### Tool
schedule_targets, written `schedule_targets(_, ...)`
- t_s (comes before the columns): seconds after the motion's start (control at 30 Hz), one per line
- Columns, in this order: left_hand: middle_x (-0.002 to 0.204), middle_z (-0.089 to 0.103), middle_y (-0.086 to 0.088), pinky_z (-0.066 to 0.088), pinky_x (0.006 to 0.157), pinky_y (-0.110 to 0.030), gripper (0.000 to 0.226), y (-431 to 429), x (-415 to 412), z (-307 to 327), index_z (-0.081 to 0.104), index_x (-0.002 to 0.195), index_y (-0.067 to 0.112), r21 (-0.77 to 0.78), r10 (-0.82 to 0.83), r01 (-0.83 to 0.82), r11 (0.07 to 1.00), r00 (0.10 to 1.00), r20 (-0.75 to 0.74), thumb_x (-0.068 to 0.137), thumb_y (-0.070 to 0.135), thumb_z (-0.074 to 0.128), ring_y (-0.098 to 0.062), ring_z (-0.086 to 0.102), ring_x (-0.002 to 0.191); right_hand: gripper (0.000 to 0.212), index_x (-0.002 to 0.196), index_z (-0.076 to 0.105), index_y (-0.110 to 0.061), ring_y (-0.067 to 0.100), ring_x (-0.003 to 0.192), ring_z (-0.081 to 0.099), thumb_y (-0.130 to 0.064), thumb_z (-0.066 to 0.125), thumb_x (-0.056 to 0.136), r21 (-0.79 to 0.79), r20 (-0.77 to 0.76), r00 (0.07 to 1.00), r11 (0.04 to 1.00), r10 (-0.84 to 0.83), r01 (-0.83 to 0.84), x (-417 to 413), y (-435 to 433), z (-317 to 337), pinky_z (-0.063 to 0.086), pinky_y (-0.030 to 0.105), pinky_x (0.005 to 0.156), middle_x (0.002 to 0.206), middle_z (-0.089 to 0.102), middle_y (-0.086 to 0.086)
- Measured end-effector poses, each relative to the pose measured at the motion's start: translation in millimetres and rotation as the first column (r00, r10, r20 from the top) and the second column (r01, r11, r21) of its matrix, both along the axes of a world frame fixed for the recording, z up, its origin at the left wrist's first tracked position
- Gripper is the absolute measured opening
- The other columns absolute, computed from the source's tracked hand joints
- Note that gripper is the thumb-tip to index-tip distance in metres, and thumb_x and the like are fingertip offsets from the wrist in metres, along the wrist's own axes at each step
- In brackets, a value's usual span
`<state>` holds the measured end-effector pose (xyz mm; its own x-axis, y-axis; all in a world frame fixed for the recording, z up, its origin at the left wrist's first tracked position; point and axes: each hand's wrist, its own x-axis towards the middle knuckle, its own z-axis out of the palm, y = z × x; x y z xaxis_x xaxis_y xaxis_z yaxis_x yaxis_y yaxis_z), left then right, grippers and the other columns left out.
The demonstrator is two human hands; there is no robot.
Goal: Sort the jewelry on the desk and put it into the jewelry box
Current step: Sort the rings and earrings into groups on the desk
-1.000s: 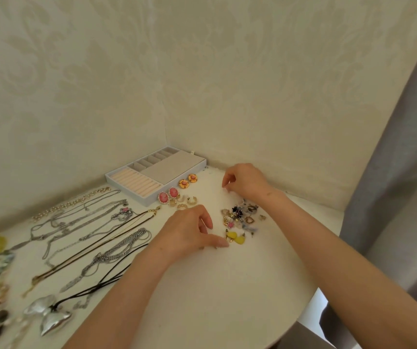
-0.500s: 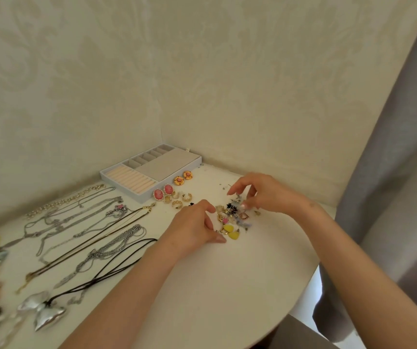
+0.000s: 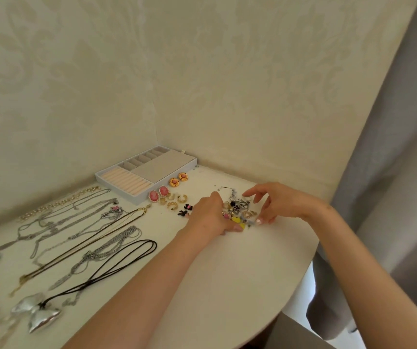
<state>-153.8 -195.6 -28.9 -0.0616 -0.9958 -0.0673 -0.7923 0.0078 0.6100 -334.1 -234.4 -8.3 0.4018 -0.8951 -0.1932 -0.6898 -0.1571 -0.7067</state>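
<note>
A heap of small mixed earrings (image 3: 239, 210) lies on the white desk (image 3: 202, 273) between my hands. My left hand (image 3: 208, 216) rests at the heap's left edge, thumb flat on the desk. Its fingers bend loosely into the pieces, with the tips hidden and nothing seen in its grip. My right hand (image 3: 276, 202) is spread over the heap's right side, index finger stretched out and thumb tip touching the desk. The grey jewelry box (image 3: 141, 199) with ring rolls and compartments stands in the far corner.
Sorted pairs lie in front of the box: pink ovals (image 3: 158, 193), orange rounds (image 3: 178, 180), gold hoops (image 3: 174, 200) and black bows (image 3: 184, 210). Several necklaces (image 3: 76, 230) are laid out on the left. The desk's curved edge (image 3: 300, 280) and a grey curtain (image 3: 391, 197) are on the right.
My right hand came from the far side of the heap toward me and spread over its right side. My left hand slid forward into the heap, uncovering the black bows.
</note>
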Motion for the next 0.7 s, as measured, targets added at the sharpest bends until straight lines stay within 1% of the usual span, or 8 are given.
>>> schedule_targets(0.17, 0.099, 0.067, -0.012, 0.052, 0.083, -0.04, 0.06, -10.6, -9.0, -1.8, 0.049, 0.109, 0.005, -0.034, -0.003, 0.001, 0.999, 0.998, -0.057, 0.068, 0.031, 0.083, -0.026, 0.069, 0.084, 0.066, 0.127, 0.053, -0.016, 0.017, 0.07, 0.056, 0.005, 0.078, 0.069, -0.014, 0.006, 0.998, 0.998, -0.056, 0.056, -1.6, -1.0, -6.7, 0.051, 0.018, 0.052, 0.107, 0.047, 0.005)
schedule_targets(0.23, 0.101, 0.066, -0.013, 0.052, 0.083, -0.042, 0.06, -16.4, -12.3, -3.3, 0.051, 0.109, 0.004, -0.058, 0.008, -0.011, 0.998, 0.998, -0.067, 0.067, 0.03, 0.084, -0.028, 0.067, 0.087, 0.066, 0.127, 0.052, -0.014, 0.018, 0.064, 0.056, 0.003, 0.079, 0.069, -0.024, 0.037, 0.994, 0.994, -0.102, 0.103, -1.1, -2.2, -8.8, 0.051, 0.019, 0.05, 0.105, 0.048, 0.008)
schedule_targets(0.33, 0.104, 0.065, -0.011, 0.051, 0.084, -0.042, 0.06, -25.5, -17.2, -6.1, 0.053, 0.111, 0.005, -0.082, 0.018, -0.023, 0.996, 0.998, -0.064, 0.067, 0.03, 0.084, -0.028, 0.065, 0.091, 0.059, 0.122, 0.056, -0.009, 0.016, 0.052, 0.053, 0.006, 0.078, 0.07, -0.059, 0.111, 0.972, 0.975, -0.208, 0.216, 0.7, -6.4, -14.2, 0.048, 0.017, 0.043, 0.1, 0.051, 0.01)
schedule_targets(0.4, 0.108, 0.064, -0.011, 0.05, 0.084, -0.039, 0.06, -31.3, -19.4, -8.3, 0.054, 0.113, 0.005, -0.112, 0.016, -0.022, 0.993, 0.999, -0.051, 0.068, 0.032, 0.082, -0.027, 0.064, 0.094, 0.054, 0.119, 0.06, -0.007, 0.013, 0.054, 0.053, 0.007, 0.077, 0.07, -0.108, 0.151, 0.954, 0.955, -0.259, 0.276, 0.9, -10.7, -18.8, 0.046, 0.015, 0.042, 0.092, 0.053, 0.007)
schedule_targets(0.47, 0.113, 0.06, -0.011, 0.047, 0.081, -0.032, 0.061, -35.8, -20.9, -10.3, 0.054, 0.116, 0.005, -0.149, 0.018, -0.021, 0.989, 1.0, -0.024, 0.069, 0.034, 0.081, -0.025, 0.059, 0.1, 0.05, 0.116, 0.063, -0.006, 0.009, 0.061, 0.052, 0.005, 0.077, 0.07, -0.149, 0.174, 0.948, 0.944, -0.268, 0.295, -0.2, -14.1, -22.7, 0.044, 0.011, 0.044, 0.084, 0.054, 0.001)
schedule_targets(0.53, 0.117, 0.053, -0.012, 0.042, 0.079, -0.028, 0.06, -39.1, -22.0, -12.5, 0.053, 0.119, 0.005, -0.176, 0.01, -0.015, 0.984, 1.0, -0.025, 0.071, 0.033, 0.079, -0.025, 0.057, 0.102, 0.046, 0.113, 0.065, -0.007, 0.005, 0.063, 0.05, 0.003, 0.077, 0.07, -0.188, 0.184, 0.947, 0.936, -0.263, 0.297, -2.2, -16.6, -26.3, 0.042, 0.007, 0.046, 0.082, 0.054, -0.003)
schedule_targets(0.63, 0.119, 0.046, -0.012, 0.044, 0.086, -0.03, 0.058, -40.2, -24.2, -16.8, 0.051, 0.12, 0.005, -0.207, 0.019, -0.041, 0.977, 0.994, -0.109, 0.074, 0.027, 0.078, -0.026, 0.056, 0.103, 0.041, 0.112, 0.066, -0.008, 0.005, 0.063, 0.051, 0.002, 0.076, 0.073, -0.208, 0.226, 0.936, 0.926, -0.269, 0.316, -5.4, -21.0, -32.5, 0.043, 0.009, 0.05, 0.084, 0.057, -0.002)
schedule_targets(0.7, 0.118, 0.047, -0.011, 0.044, 0.09, -0.032, 0.055, -38.6, -25.8, -21.7, 0.05, 0.121, 0.005, -0.242, 0.03, -0.07, 0.968, 0.986, -0.166, 0.075, 0.021, 0.077, -0.026, 0.056, 0.103, 0.032, 0.11, 0.066, -0.006, 0.008, 0.056, 0.055, 0.002, 0.07, 0.079, -0.178, 0.312, 0.894, 0.905, -0.321, 0.387, -6.5, -24.1, -35.1, 0.046, 0.013, 0.046, 0.08, 0.058, 0.0)
